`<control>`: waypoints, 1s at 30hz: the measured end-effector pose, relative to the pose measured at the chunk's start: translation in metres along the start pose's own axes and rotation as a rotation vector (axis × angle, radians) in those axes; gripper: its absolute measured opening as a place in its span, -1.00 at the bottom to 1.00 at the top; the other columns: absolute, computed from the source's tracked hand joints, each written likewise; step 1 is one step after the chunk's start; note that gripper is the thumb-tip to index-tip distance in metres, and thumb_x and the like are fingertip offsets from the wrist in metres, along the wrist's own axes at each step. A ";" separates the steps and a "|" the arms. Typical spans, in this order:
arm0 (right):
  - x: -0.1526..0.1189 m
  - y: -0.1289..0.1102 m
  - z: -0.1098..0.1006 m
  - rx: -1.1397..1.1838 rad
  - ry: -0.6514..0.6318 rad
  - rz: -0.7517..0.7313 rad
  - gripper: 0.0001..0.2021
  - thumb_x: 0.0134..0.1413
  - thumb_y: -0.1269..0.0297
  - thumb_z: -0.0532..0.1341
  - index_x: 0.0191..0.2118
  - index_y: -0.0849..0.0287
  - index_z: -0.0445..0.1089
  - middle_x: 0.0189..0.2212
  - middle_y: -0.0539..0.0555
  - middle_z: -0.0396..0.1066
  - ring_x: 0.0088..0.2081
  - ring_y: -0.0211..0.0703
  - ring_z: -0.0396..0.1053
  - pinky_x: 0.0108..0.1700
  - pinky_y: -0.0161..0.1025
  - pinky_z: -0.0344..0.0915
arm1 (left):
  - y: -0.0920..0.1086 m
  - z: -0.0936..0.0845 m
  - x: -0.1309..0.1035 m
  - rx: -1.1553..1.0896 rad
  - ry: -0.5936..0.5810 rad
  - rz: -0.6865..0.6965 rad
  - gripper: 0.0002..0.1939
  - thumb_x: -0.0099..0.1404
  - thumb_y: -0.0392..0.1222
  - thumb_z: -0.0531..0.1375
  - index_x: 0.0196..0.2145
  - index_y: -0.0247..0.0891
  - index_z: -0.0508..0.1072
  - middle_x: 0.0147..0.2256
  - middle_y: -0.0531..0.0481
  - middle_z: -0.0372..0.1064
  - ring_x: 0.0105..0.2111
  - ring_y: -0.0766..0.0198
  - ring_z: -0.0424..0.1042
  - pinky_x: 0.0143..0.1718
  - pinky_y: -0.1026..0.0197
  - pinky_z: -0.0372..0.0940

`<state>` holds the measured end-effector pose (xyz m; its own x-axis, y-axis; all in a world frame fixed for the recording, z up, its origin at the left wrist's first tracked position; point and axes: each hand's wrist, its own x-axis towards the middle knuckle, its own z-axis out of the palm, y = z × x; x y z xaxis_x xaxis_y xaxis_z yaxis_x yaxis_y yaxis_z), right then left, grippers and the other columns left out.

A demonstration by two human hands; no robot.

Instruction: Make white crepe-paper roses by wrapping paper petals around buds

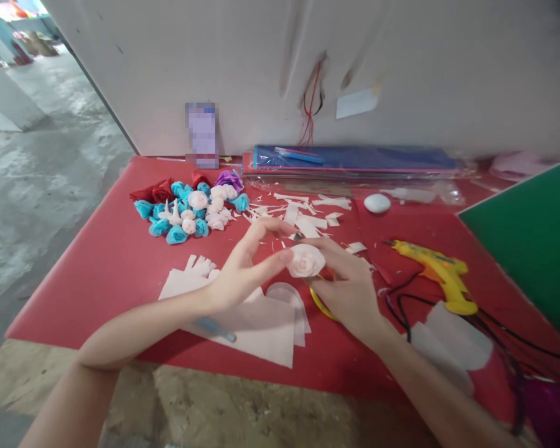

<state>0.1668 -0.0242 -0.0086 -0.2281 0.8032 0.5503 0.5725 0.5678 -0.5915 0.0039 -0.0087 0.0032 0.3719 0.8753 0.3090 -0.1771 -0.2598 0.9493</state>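
Observation:
A white paper rose [307, 261] is between my two hands above the red table [88, 274]. My left hand [247, 267] presses its thumb to the rose's left edge, its index finger arched behind. From the other side, my right hand [350, 286] grips the rose, with its fingers partly hidden. A yellow loop [323, 303], like a scissors handle, shows beneath my right hand; whether that hand holds it, I cannot tell. Behind the rose is a small dark metallic tip [298, 236]. Below my hands lie white paper sheets [261, 330] and a light blue pen [217, 330].
Finished blue, white, red and purple paper flowers [189, 208] cluster at the back left. White paper scraps [308, 218] are strewn behind my hands. A yellow glue gun [436, 270] with black cord lies right, near a white egg-shaped piece [377, 203] and a green board [532, 242].

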 end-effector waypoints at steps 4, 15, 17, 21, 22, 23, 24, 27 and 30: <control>-0.001 0.000 0.002 -0.018 -0.006 -0.027 -0.82 -0.08 0.50 0.15 -0.34 0.12 0.41 -0.32 0.08 0.46 -0.34 -0.12 0.41 -0.37 -0.20 0.36 | 0.002 0.002 0.000 0.040 -0.063 0.002 -0.75 0.14 -0.18 0.17 -0.22 -0.25 0.26 -0.22 -0.04 0.20 -0.15 0.26 0.20 -0.03 0.17 0.11; 0.002 -0.016 -0.004 0.040 -0.047 -0.063 -0.88 -0.02 0.46 0.14 -0.50 0.13 0.33 -0.55 -0.02 0.33 -0.53 -0.26 0.28 -0.58 -0.33 0.21 | 0.002 0.003 0.001 0.190 -0.125 0.064 -0.79 0.13 -0.19 0.18 -0.26 -0.26 0.28 -0.25 -0.07 0.23 -0.18 0.24 0.23 -0.08 0.15 0.14; 0.002 -0.017 -0.004 0.053 -0.044 -0.052 -0.89 -0.03 0.45 0.14 -0.50 0.14 0.32 -0.57 -0.03 0.32 -0.55 -0.26 0.27 -0.59 -0.34 0.20 | 0.004 0.003 0.000 0.180 -0.127 0.064 -0.79 0.13 -0.19 0.18 -0.26 -0.27 0.28 -0.25 -0.07 0.22 -0.17 0.24 0.23 -0.06 0.15 0.14; 0.001 -0.019 -0.005 0.058 -0.057 -0.036 -0.89 -0.04 0.45 0.13 -0.49 0.15 0.34 -0.52 0.01 0.38 -0.52 -0.25 0.31 -0.56 -0.33 0.22 | 0.006 0.004 -0.001 0.177 -0.125 0.046 -0.79 0.12 -0.22 0.19 -0.26 -0.27 0.28 -0.25 -0.07 0.23 -0.16 0.24 0.23 -0.04 0.14 0.13; 0.001 -0.019 -0.006 0.057 -0.060 -0.035 -0.89 -0.04 0.45 0.13 -0.48 0.15 0.35 -0.50 0.02 0.40 -0.50 -0.24 0.32 -0.54 -0.32 0.23 | 0.006 0.004 -0.001 0.175 -0.125 0.039 -0.79 0.12 -0.21 0.19 -0.26 -0.26 0.28 -0.25 -0.07 0.23 -0.16 0.24 0.24 -0.04 0.14 0.13; 0.001 -0.020 -0.006 0.054 -0.063 -0.033 -0.89 -0.03 0.44 0.13 -0.48 0.14 0.36 -0.48 0.02 0.41 -0.48 -0.24 0.34 -0.52 -0.31 0.25 | 0.006 0.004 -0.001 0.173 -0.126 0.032 -0.78 0.12 -0.21 0.19 -0.26 -0.26 0.28 -0.25 -0.06 0.23 -0.16 0.24 0.24 -0.05 0.14 0.13; 0.001 -0.020 -0.007 0.051 -0.063 -0.031 -0.89 -0.03 0.44 0.13 -0.47 0.14 0.36 -0.47 0.03 0.42 -0.47 -0.23 0.35 -0.51 -0.31 0.26 | 0.005 0.005 -0.001 0.171 -0.127 0.029 -0.78 0.12 -0.20 0.19 -0.26 -0.26 0.29 -0.25 -0.06 0.23 -0.16 0.24 0.24 -0.05 0.14 0.13; 0.002 -0.020 -0.008 0.055 -0.078 -0.012 -0.89 -0.04 0.44 0.12 -0.45 0.14 0.37 -0.44 0.04 0.44 -0.46 -0.22 0.37 -0.50 -0.31 0.27 | 0.001 0.004 0.000 0.178 -0.115 0.046 -0.77 0.12 -0.17 0.19 -0.25 -0.25 0.28 -0.24 -0.07 0.24 -0.16 0.22 0.24 -0.06 0.13 0.14; 0.000 -0.015 -0.006 0.063 -0.104 0.034 -0.86 -0.08 0.48 0.12 -0.41 0.14 0.39 -0.39 0.04 0.45 -0.41 -0.20 0.39 -0.42 -0.29 0.31 | -0.002 0.003 -0.001 0.190 -0.050 0.104 -0.75 0.17 -0.13 0.14 -0.20 -0.25 0.26 -0.21 -0.08 0.22 -0.13 0.21 0.21 -0.02 0.11 0.12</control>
<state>0.1632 -0.0334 0.0039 -0.2913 0.8349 0.4670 0.5314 0.5472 -0.6467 0.0065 -0.0103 0.0009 0.4065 0.8198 0.4034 -0.0438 -0.4236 0.9048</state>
